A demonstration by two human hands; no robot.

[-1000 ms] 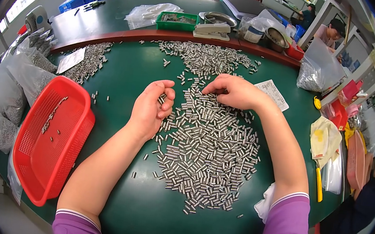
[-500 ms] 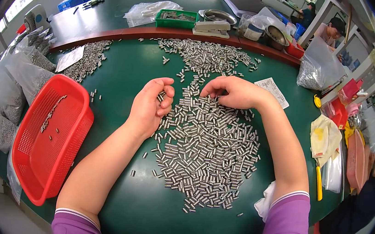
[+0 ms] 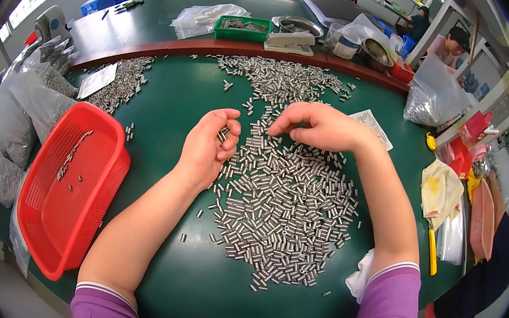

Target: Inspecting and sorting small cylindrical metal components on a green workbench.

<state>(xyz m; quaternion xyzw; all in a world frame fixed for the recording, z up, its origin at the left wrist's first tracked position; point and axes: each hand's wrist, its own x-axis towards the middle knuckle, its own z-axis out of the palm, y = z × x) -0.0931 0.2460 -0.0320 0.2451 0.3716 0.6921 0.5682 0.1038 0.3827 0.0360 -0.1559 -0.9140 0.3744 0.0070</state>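
Note:
A broad pile of short, shiny metal cylinders (image 3: 286,210) covers the middle of the green tabletop (image 3: 158,286). At its upper left edge my left hand (image 3: 209,144) is curled, and a few of the metal cylinders show between its fingers and palm. My right hand (image 3: 315,126) hovers over the narrow upper part of the pile, thumb and forefinger bent down toward the cylinders. Whether a piece sits between those fingertips is too small to make out. Farther back, a second heap of cylinders (image 3: 282,77) lies against the brown ledge.
At the left stands a red perforated basket (image 3: 80,227) with a few cylinders inside. Bags of metal parts (image 3: 3,136) crowd the left edge. A green tray (image 3: 240,34) and a stapler (image 3: 289,42) rest beyond the ledge. A yellow-handled tool (image 3: 432,250) lies at right; another person (image 3: 449,46) sits beyond.
The view has shifted slightly. My right hand has moved a little left relative to the pile, its fingertips lifting from the cylinders. My left hand stays curled around its pieces.

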